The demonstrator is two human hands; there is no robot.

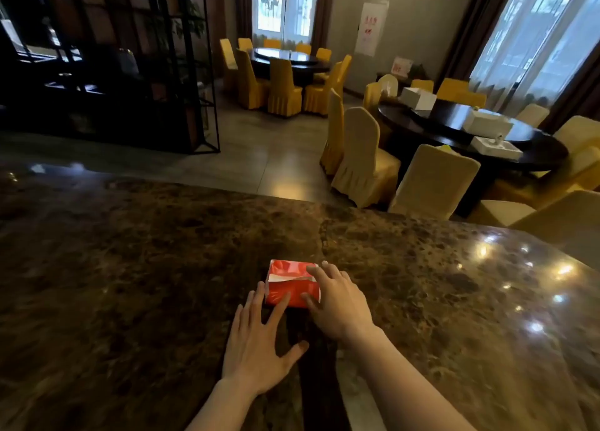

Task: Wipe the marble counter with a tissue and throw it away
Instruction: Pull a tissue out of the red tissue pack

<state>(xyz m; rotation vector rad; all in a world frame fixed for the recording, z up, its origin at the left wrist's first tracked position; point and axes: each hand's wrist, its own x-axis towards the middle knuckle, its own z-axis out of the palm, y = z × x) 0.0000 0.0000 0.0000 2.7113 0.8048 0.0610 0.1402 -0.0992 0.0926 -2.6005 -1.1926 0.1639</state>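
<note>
A red tissue pack (287, 284) lies on the dark brown marble counter (130, 268), a strip of white tissue showing at its torn top. My right hand (337, 300) rests over the pack's right side, fingers spread on top and thumb against the near face. My left hand (259, 336) lies flat with fingers apart, its fingertips touching the pack's near left edge. Neither hand holds a loose tissue.
The counter's far edge (227, 193) runs across the middle of the view, with tiled floor beyond. Round dark dining tables (454, 122) with yellow-covered chairs (363, 161) stand at the right and back. A black metal shelf (146, 73) stands at the left.
</note>
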